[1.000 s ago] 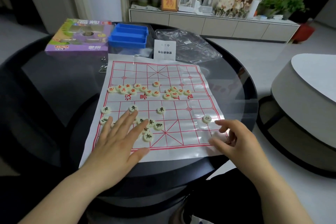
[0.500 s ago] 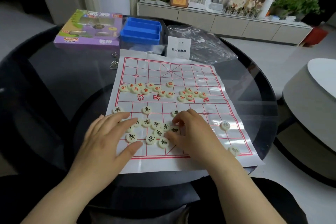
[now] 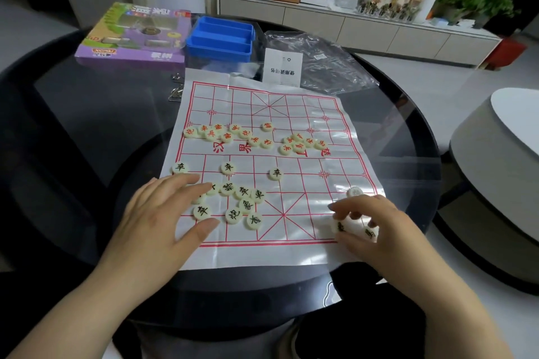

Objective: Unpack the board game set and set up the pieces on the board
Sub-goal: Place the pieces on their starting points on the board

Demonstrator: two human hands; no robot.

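A: Board (image 3: pixel 262 114) location?
B: Flat at frame centre, on glass table (image 3: pixel 87 125).
A: Left hand (image 3: pixel 163 218)?
B: Lower left of board; fingers spread flat, touching black-lettered pieces (image 3: pixel 245 201).
A: Right hand (image 3: pixel 376 227)?
B: Lower right corner; fingers curled, pinching single piece (image 3: pixel 339 227).
A: Red-lettered pieces (image 3: pixel 253 140)?
B: Clustered along mid-board row. Game box (image 3: pixel 131 35) and blue tray (image 3: pixel 218 51) at upper left of frame.
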